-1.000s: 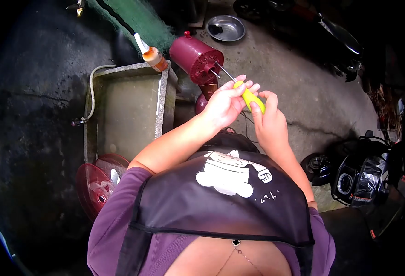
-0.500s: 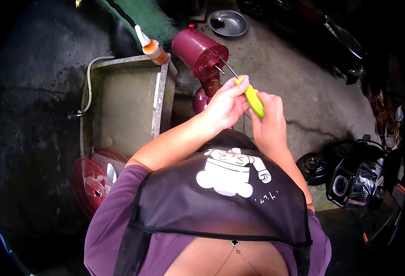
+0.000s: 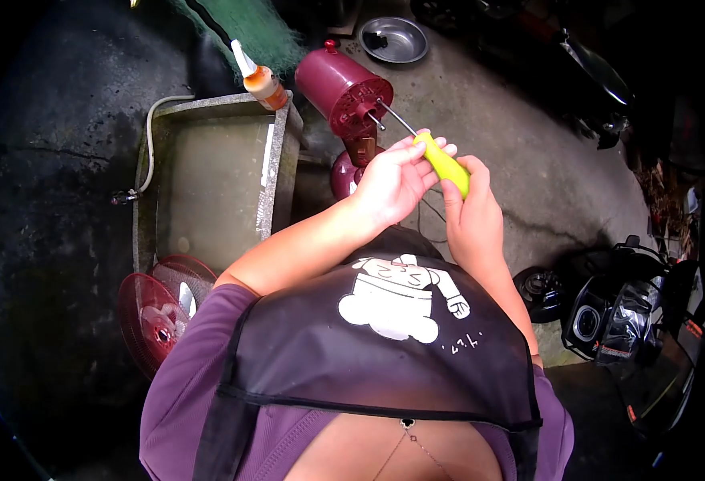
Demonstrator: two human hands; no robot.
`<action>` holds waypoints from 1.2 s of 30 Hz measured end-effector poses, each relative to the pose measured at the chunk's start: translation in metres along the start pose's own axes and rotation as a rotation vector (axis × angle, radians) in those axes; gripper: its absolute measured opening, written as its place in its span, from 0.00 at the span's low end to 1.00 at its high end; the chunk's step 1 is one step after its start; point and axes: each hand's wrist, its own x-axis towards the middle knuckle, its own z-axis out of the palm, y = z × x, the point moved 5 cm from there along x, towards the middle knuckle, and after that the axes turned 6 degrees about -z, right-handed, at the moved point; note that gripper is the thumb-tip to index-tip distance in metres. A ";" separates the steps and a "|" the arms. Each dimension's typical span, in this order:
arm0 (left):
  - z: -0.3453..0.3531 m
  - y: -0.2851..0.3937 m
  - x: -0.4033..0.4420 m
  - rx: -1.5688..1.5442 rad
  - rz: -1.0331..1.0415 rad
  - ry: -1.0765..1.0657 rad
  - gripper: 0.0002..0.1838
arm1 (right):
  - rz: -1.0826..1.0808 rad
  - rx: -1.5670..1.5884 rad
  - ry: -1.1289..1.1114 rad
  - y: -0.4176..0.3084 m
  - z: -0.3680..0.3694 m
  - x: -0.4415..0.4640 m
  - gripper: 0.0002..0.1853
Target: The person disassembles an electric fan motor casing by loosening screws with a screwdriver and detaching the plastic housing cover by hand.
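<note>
A screwdriver (image 3: 447, 168) with a yellow-green handle slants up and left, its metal shaft reaching the face of a dark red fan motor housing (image 3: 340, 90). My left hand (image 3: 392, 178) pinches the front of the handle between thumb and fingers, palm turned up. Around the rear end of the handle, my right hand (image 3: 476, 210) has its thumb and fingers closed. A bare motor shaft (image 3: 377, 122) sticks out of the housing's middle, beside the screwdriver tip. Whether the tip sits in a screw is too small to tell. Below the housing is the glossy red fan base (image 3: 343, 175), partly hidden by my left hand.
To the left stands a stone basin (image 3: 208, 184) holding cloudy water, with an orange-and-white bottle (image 3: 266, 86) on its corner. Red fan grilles (image 3: 148, 321) lean at its lower end. A metal bowl (image 3: 400, 50) lies beyond the housing. Motorbikes (image 3: 609, 321) stand on the right.
The screwdriver handle has turned about its axis. My right hand has shifted slightly down and right along it, and my left fingers have spread a little. The view has shifted slightly.
</note>
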 end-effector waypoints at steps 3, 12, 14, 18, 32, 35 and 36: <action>-0.007 -0.001 0.003 0.011 -0.004 -0.001 0.14 | -0.443 -0.162 0.106 -0.016 0.003 0.000 0.26; -0.010 -0.001 0.003 -0.012 -0.013 0.012 0.09 | -0.565 -0.149 0.159 -0.016 0.005 -0.001 0.29; -0.008 -0.001 0.005 0.017 -0.001 -0.042 0.08 | -0.379 -0.139 0.143 -0.019 -0.002 -0.001 0.30; 0.008 -0.002 -0.001 -0.079 0.044 0.015 0.09 | -0.062 0.036 -0.054 0.005 0.007 0.002 0.31; -0.008 -0.011 0.004 0.016 -0.034 -0.023 0.18 | -0.472 -0.113 0.015 -0.012 0.005 0.002 0.26; 0.001 -0.006 -0.001 0.083 0.058 0.079 0.18 | -0.134 -0.008 -0.068 -0.011 0.000 -0.002 0.25; 0.007 -0.006 -0.004 0.067 0.063 0.076 0.18 | -0.135 -0.007 -0.070 -0.008 0.001 -0.001 0.25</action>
